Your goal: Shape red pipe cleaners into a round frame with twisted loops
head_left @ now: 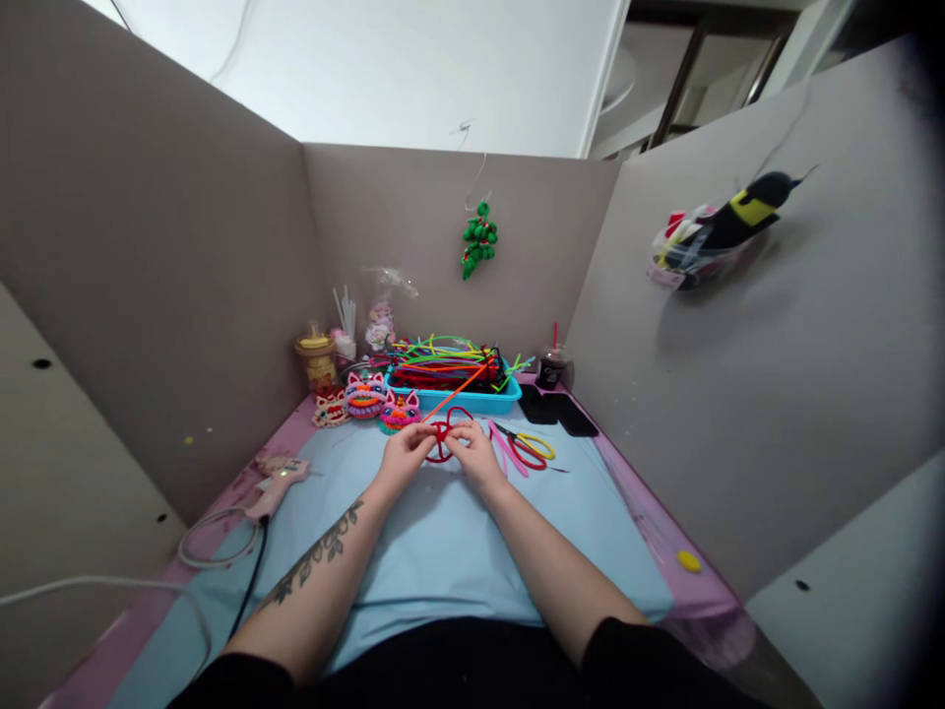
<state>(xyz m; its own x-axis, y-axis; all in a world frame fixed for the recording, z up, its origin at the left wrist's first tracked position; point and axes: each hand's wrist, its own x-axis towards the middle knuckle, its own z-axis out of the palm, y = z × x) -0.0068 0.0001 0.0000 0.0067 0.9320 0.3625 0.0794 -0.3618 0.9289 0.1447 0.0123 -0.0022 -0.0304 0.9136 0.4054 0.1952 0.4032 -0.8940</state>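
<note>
My left hand (408,450) and my right hand (473,455) meet over the middle of the table, fingers pinched on a red pipe cleaner (438,457). It is bent into a rounded frame with inner strands, and a loose loop curves up behind my right fingers. An orange pipe cleaner (456,391) slants from near my left fingertips up to the tray; whether my left hand holds its end, I cannot tell. To the right lie pink pipe cleaners (508,451) and scissors (528,448) with red and yellow handles.
A blue tray (483,403) of colourful pipe cleaners stands behind my hands. Fuzzy animal-face figures (365,396) sit to its left. A pink glue gun (279,487) with a cable lies at left. Dark phone-like slabs (557,410) and a drink cup (551,368) are at right. Grey panels enclose the table.
</note>
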